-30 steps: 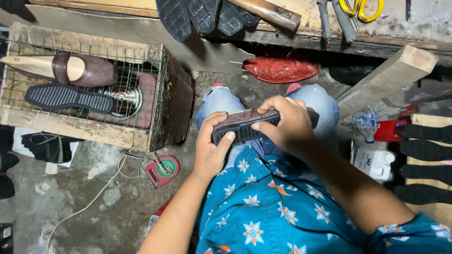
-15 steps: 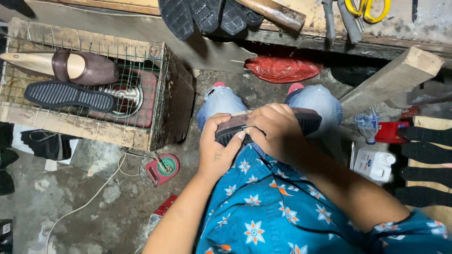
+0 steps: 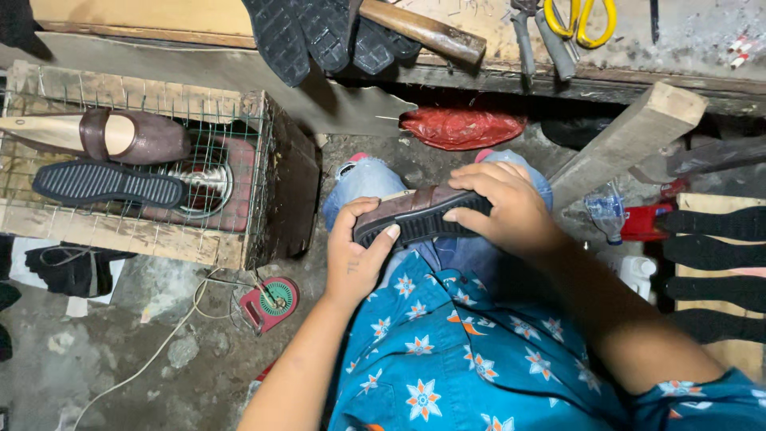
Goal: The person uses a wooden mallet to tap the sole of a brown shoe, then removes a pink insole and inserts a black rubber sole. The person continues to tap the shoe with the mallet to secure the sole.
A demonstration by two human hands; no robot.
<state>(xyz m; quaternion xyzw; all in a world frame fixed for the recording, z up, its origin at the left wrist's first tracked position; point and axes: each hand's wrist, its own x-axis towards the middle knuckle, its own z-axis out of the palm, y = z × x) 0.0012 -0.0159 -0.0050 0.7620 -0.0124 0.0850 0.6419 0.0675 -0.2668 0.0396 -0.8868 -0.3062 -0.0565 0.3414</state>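
A brown shoe with a black ribbed sole (image 3: 416, 214) lies across my lap, sole toward me. My left hand (image 3: 356, 257) grips its left end, thumb pressed on the sole edge. My right hand (image 3: 504, 206) wraps over its right end, fingers curled on the sole. Below them are my jeans-clad knees (image 3: 363, 179) and blue flowered shirt.
A wire-topped wooden crate (image 3: 152, 179) at left carries a brown shoe on a last (image 3: 120, 136) and a loose black sole (image 3: 108, 183). A workbench (image 3: 662, 48) above holds black soles, a hammer (image 3: 423, 32), pliers and yellow scissors (image 3: 586, 16). More soles (image 3: 710, 263) lie at right. A red bag (image 3: 459, 128) sits under the bench.
Both hands have shifted along the shoe; my right hand has slid toward its right end, uncovering more of the ribbed sole, and my left thumb now presses the sole edge.
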